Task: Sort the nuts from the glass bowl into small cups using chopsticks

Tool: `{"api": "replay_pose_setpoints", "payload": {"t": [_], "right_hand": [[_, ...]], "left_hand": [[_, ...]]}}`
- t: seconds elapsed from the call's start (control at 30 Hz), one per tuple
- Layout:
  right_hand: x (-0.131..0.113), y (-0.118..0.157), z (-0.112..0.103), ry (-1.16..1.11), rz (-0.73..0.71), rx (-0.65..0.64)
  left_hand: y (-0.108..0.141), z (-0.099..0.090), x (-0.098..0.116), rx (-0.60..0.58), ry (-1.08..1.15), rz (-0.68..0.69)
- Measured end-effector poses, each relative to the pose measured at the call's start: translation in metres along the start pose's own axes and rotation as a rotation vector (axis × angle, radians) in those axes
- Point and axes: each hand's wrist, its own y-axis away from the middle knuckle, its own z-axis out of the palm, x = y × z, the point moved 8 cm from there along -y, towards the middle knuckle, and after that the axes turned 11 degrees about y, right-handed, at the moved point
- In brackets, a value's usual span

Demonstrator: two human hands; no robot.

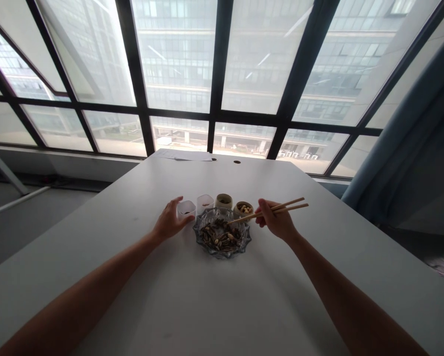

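A scalloped glass bowl (222,253) on the white table holds dark striped seeds and a few paler pieces. My right hand (275,220) grips wooden chopsticks (286,205), their tips over the seeds in the bowl. At the bowl's left, my left hand (171,217) curls its thumb and fingers around a small white cup (186,209) with a little dark content. Behind the bowl stand a second white cup (205,202), a round greenish container (223,200) with dark contents, and another round container (243,208) holding light-brown nuts, close to my right hand.
White sheets of paper (182,155) lie at the far edge of the table (222,306), near two round holes. Beyond are dark-framed windows (216,59). A blue-grey curtain (403,104) hangs at the right.
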Motion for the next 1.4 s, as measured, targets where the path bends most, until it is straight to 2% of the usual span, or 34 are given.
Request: {"api": "replay_pose_setpoints", "payload": {"t": [0.17,0.3,0.47,0.6,0.9,1.03,1.1,1.23,1.33,1.4], "right_hand": [[0.033,-0.007,-0.009,-0.178,0.193,0.141],[0.049,-0.01,-0.007,-0.297,0.264,0.149],[0.046,-0.01,-0.005,-0.308,0.245,0.131],[0.046,-0.009,-0.005,-0.318,0.25,0.143],[0.047,-0.011,-0.004,-0.304,0.202,0.145],[0.046,-0.011,-0.009,-0.3,0.203,0.183],[0.043,-0.011,-0.013,-0.26,0.197,0.2],[0.033,-0.009,-0.016,-0.157,0.146,0.191],[0.028,-0.008,-0.017,-0.144,0.124,0.176],[0.027,-0.009,-0.017,-0.152,0.123,0.179]], "left_hand": [[0.002,0.012,-0.011,-0.047,0.026,-0.138],[0.002,0.01,-0.006,-0.036,0.04,-0.128],[0.004,0.006,0.005,-0.003,0.039,-0.031],[0.005,0.007,0.007,-0.005,0.042,-0.016],[0.003,0.008,-0.013,-0.026,0.093,-0.155],[-0.007,-0.004,0.006,0.029,0.028,-0.037],[-0.016,-0.005,0.021,0.015,-0.048,0.017],[-0.036,0.014,0.042,-0.137,-0.21,0.026],[-0.048,0.034,0.048,-0.241,-0.274,-0.033],[-0.052,0.042,0.049,-0.27,-0.281,-0.082]]}}
